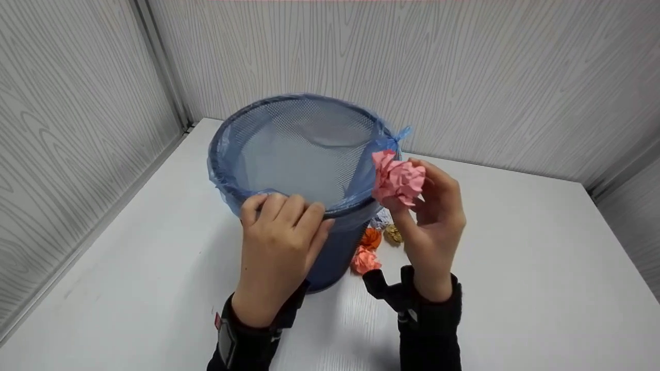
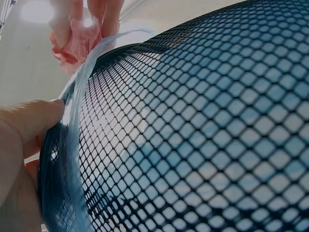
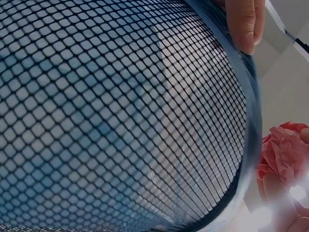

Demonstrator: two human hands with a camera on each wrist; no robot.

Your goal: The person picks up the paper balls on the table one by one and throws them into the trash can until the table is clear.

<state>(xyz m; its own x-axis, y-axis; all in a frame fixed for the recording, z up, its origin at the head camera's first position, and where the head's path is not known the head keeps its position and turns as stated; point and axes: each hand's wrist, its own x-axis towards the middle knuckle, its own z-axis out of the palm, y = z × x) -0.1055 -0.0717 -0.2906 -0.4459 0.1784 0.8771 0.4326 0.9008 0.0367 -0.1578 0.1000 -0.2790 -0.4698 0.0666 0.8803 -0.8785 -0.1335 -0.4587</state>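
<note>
My left hand [image 1: 281,242] grips the near rim of a mesh wastebasket [image 1: 330,252], fingers curled over the edge. A blue plastic bag [image 1: 309,134] lines the basket, folded over its rim and knotted at the right side. In the left wrist view, the thumb [image 2: 46,113] presses the rim from outside. My right hand [image 1: 438,216] pinches a pink crumpled paper ball [image 1: 399,178] at the basket's right rim. The right wrist view shows the same pink ball [image 3: 285,152] between the fingertips, close beside the lined rim.
Several crumpled paper balls lie on the white table [image 1: 515,257] to the right of the basket's base: a salmon one [image 1: 366,261], an orange one [image 1: 371,238], a mustard one [image 1: 393,234] and a whitish one [image 1: 380,220]. Wood-grain panels [image 1: 464,77] enclose the table behind and at both sides.
</note>
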